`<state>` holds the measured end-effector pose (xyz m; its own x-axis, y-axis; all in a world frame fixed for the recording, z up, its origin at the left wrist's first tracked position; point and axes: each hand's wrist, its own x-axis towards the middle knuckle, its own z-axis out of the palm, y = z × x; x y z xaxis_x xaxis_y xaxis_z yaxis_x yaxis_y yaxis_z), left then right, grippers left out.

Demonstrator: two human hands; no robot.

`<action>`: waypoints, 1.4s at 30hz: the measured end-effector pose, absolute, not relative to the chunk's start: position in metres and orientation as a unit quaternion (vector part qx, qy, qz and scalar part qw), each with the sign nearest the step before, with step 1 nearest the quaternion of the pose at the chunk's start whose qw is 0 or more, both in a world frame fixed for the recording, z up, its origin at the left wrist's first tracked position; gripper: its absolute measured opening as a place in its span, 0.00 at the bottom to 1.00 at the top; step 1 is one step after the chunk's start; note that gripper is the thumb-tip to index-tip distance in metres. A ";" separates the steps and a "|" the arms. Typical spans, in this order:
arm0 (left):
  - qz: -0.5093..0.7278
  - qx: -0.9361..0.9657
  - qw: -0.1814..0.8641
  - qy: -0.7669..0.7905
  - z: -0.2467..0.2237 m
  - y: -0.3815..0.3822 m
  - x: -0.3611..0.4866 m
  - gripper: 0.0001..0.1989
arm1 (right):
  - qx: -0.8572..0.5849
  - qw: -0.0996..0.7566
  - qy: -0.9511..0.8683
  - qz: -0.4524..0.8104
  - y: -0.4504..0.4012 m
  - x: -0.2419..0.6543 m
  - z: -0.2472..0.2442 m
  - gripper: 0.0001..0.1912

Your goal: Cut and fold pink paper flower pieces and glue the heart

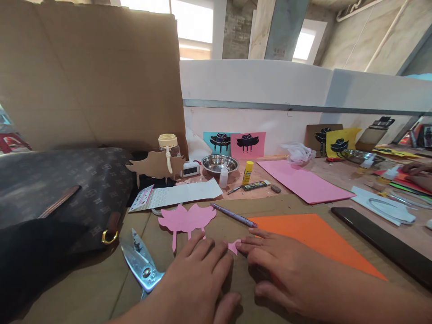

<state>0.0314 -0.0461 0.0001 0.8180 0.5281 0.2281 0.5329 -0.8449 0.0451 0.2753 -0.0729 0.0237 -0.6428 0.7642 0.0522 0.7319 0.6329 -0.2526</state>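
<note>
My left hand (205, 270) lies palm down on the brown cardboard (97, 292), fingers slightly bent and apart, its fingertips by the legs of a pink paper cutout (187, 219). To its right, a small pink paper piece (233, 246) lies between my two hands. The fingertips of my right hand (280, 265) touch that piece's right end, and the hand is spread flat, partly over an orange sheet (303, 229). Open scissors (145, 270) lie left of my left hand, their handles hidden by it. A patterned pen (234, 215) rests above my hands.
A dark bag (64, 189) fills the left side. Behind are a white strip (185, 193), a metal bowl (220, 164), a glue stick (247, 173) and a pink sheet (303, 182). A long dark bar (381, 243) lies right. Another person's hand (418, 173) is at the far right.
</note>
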 end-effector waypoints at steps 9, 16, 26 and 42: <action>-0.161 -0.956 0.015 -0.244 -0.022 -0.043 0.030 0.23 | -0.406 0.075 -0.905 0.106 -0.072 0.275 0.022 0.18; -0.146 -0.958 0.011 -0.247 -0.011 -0.043 0.030 0.23 | -0.393 0.127 -0.909 0.056 -0.070 0.276 0.016 0.16; -0.119 -0.960 0.036 -0.250 0.004 -0.047 0.034 0.21 | -0.431 0.147 -0.890 0.005 -0.061 0.283 0.010 0.08; -0.123 -0.962 0.052 -0.238 0.000 -0.047 0.033 0.21 | -0.549 0.259 -0.730 0.313 -0.044 0.260 0.004 0.12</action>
